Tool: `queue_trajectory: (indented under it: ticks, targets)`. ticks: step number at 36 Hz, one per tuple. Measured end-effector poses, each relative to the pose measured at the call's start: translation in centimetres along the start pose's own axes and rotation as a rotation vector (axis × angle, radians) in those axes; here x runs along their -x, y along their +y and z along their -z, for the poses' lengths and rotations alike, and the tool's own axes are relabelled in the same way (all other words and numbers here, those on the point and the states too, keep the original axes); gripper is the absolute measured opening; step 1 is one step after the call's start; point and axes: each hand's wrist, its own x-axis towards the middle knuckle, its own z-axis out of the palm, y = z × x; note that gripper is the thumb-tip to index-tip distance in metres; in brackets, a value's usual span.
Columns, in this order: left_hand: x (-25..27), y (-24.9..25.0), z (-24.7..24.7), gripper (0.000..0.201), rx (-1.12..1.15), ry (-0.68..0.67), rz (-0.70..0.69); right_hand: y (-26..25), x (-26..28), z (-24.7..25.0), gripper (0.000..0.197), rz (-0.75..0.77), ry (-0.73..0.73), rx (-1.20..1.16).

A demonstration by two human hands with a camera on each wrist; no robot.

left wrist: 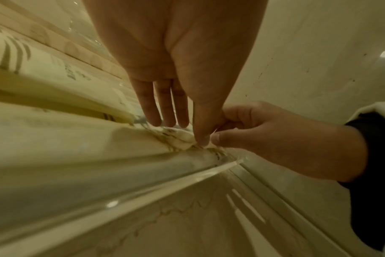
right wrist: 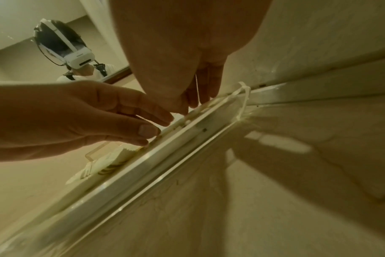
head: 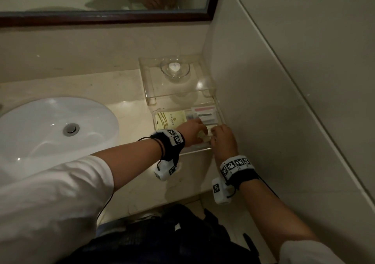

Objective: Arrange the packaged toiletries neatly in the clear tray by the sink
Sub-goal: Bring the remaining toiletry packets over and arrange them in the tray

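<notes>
A clear acrylic tray (head: pixel 195 151) sits to the right of the sink, against the side wall. It holds a large pale yellow packet (head: pixel 172 119) and several small striped boxes (head: pixel 205 114). Both hands meet at the tray's front right corner over a small crumpled pale packet (head: pixel 204 137) (left wrist: pixel 179 137). My left hand (head: pixel 199 133) (left wrist: pixel 185 133) has its fingertips on the packet's far side and its thumb on the near side. My right hand (head: pixel 215 137) (left wrist: pixel 217 134) (right wrist: pixel 191 106) pinches the packet's right edge between thumb and forefinger.
A raised clear shelf (head: pixel 154 93) behind the tray carries a glass bowl (head: pixel 175 69). The white sink basin (head: pixel 40 121) lies to the left, with bare marble counter between. The tiled wall (head: pixel 263 101) stands close on the right. A dark-framed mirror (head: pixel 121 18) hangs behind.
</notes>
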Motion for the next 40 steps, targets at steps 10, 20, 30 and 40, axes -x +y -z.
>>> queue_trajectory:
  ticks: [10, 20, 30, 40]
  targets:
    - [3.3, -2.8, 4.5, 0.023, 0.326, 0.269, 0.126, -5.3, -2.1, 0.4, 0.017, 0.233, 0.146, -0.171]
    - [14.6, -12.4, 9.4, 0.023, 0.520, 0.391, 0.384, -19.5, -4.2, -3.5, 0.020, 0.530, 0.078, -0.274]
    - [32.2, -25.1, 12.8, 0.018, 0.622, 0.561, 0.688, -38.4, -2.2, -11.1, 0.020, 0.823, -0.143, -0.330]
    - [47.8, -36.4, 15.1, 0.017, 0.656, 0.739, 0.886, -55.4, 2.3, -19.0, 0.020, 0.987, -0.360, -0.373]
